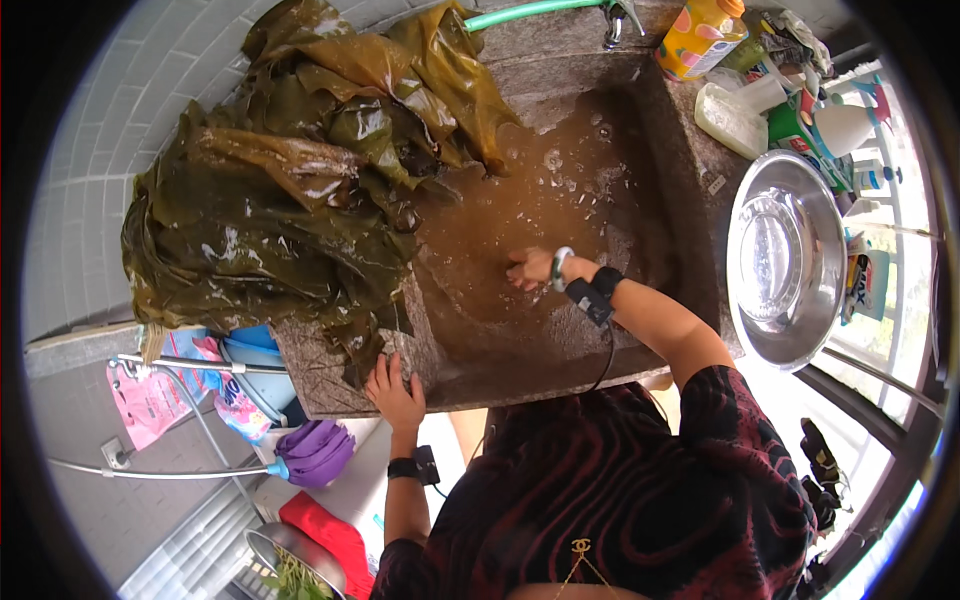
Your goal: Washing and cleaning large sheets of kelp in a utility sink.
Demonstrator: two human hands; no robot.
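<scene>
A stone sink [551, 379] holds murky brown water [487, 225] with bubbles on its surface. My right hand [531, 270] is at the water, its fingers bent and their tips hidden in the murk, so I cannot tell whether it grips anything. My left hand [396, 394] rests on the sink's front left ledge with its fingers apart, beside the hanging tip of a wet leaf. A large heap of wet brown-green kelp [285, 217] covers the left side, and some sheets trail down into the water at the back.
A green hose [536, 13] runs to a metal tap [616, 26] at the back. On the right are a steel basin [784, 262], a plastic tub [731, 120], a yellow bottle [697, 41] and several cleaning bottles. Mop poles and a purple mop head [315, 454] stand at lower left.
</scene>
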